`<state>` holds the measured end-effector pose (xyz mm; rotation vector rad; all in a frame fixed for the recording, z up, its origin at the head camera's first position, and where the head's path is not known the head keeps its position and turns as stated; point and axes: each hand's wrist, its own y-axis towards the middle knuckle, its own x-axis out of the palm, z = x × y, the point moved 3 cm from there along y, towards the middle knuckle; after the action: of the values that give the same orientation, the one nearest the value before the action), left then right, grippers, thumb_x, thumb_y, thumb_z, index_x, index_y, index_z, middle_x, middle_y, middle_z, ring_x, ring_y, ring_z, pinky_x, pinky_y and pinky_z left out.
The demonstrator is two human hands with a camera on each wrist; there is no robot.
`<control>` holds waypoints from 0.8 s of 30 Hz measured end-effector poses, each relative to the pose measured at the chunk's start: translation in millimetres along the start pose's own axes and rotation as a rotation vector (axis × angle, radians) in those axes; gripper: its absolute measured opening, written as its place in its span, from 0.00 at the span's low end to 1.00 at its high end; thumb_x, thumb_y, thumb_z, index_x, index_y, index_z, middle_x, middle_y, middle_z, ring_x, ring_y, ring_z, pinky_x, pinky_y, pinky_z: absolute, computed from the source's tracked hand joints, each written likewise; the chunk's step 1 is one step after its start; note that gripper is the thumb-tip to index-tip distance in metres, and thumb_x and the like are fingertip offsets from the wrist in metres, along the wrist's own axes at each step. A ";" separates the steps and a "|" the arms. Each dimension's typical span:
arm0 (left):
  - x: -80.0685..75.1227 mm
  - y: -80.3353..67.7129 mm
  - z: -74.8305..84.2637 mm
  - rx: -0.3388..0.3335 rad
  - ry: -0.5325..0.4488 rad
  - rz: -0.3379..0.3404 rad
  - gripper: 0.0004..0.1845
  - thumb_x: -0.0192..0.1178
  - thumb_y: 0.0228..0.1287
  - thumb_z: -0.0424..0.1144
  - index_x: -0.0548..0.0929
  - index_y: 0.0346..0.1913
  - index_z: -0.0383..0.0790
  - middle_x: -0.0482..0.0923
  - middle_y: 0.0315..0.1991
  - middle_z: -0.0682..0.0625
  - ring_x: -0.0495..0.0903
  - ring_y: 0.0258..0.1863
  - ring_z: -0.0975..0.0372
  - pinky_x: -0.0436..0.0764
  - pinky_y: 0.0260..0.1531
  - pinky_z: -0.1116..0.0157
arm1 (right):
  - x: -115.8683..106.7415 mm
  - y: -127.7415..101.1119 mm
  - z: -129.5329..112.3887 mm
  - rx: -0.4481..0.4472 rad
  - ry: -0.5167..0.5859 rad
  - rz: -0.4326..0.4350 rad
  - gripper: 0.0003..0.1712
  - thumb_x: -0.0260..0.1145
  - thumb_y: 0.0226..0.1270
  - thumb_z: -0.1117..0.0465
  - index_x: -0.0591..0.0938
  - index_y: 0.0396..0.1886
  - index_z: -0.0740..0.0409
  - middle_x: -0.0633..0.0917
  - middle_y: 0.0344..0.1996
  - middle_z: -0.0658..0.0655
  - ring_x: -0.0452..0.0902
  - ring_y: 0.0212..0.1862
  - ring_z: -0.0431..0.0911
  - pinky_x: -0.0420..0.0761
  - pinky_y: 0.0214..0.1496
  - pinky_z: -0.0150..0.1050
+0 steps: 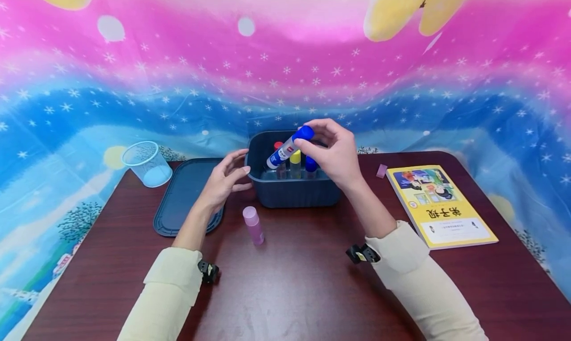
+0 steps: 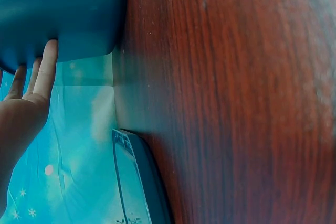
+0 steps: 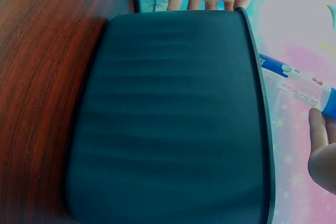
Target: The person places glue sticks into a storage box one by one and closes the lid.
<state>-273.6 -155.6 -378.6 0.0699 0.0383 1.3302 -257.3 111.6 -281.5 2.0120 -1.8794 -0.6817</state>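
in the head view, one bin (image 1: pixel 296 195) on the desk (image 1: pixel 290 291) contains three sticks: one red-capped stick (image 1: pixel 278 145), one yellow-capped stick (image 1: pixel 295 157), one dark-blue-capped stick (image 1: pixel 311 163). a single glue stick (image 1: pixel 282 153) slants over them, its blue cap pinched by the right hand (image 1: pixel 335 155). one pink tube (image 1: pixel 253 225) stands nearer; one lid (image 1: pixel 178 202) and one mesh cup (image 1: pixel 147 167) sit to the left. in the left wrist view, the left hand (image 2: pixel 29 103), fingers apart, touches the bin's end wall. in the right wrist view, the glue stick lies partly behind the rim, the right hand at its cap.

Wooden table (image 1: pixel 303 286) beneath bin (image 1: pixel 298 194), book (image 1: pixel 439 204)
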 end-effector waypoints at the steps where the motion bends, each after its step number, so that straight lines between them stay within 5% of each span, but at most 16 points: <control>1: -0.1 -0.1 0.0 0.000 0.000 0.000 0.32 0.59 0.75 0.40 0.62 0.77 0.41 0.61 0.75 0.40 0.66 0.70 0.46 0.79 0.54 0.41 | 1.4 0.8 1.0 -0.006 -0.009 -0.003 0.19 0.74 0.63 0.67 0.83 0.53 0.67 0.86 0.49 0.60 0.83 0.51 0.48 0.83 0.57 0.44; 24: -0.2 0.9 -0.2 -0.009 0.010 0.004 0.32 0.59 0.75 0.42 0.64 0.77 0.44 0.61 0.75 0.42 0.67 0.70 0.49 0.80 0.54 0.42 | 30.8 11.8 29.5 0.067 -0.129 -0.105 0.20 0.75 0.64 0.63 0.84 0.54 0.63 0.87 0.47 0.60 0.84 0.49 0.50 0.85 0.51 0.45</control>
<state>-274.5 -155.6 -378.8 0.0554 0.0407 1.3351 -282.1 82.8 -304.2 2.1696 -1.9012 -0.8044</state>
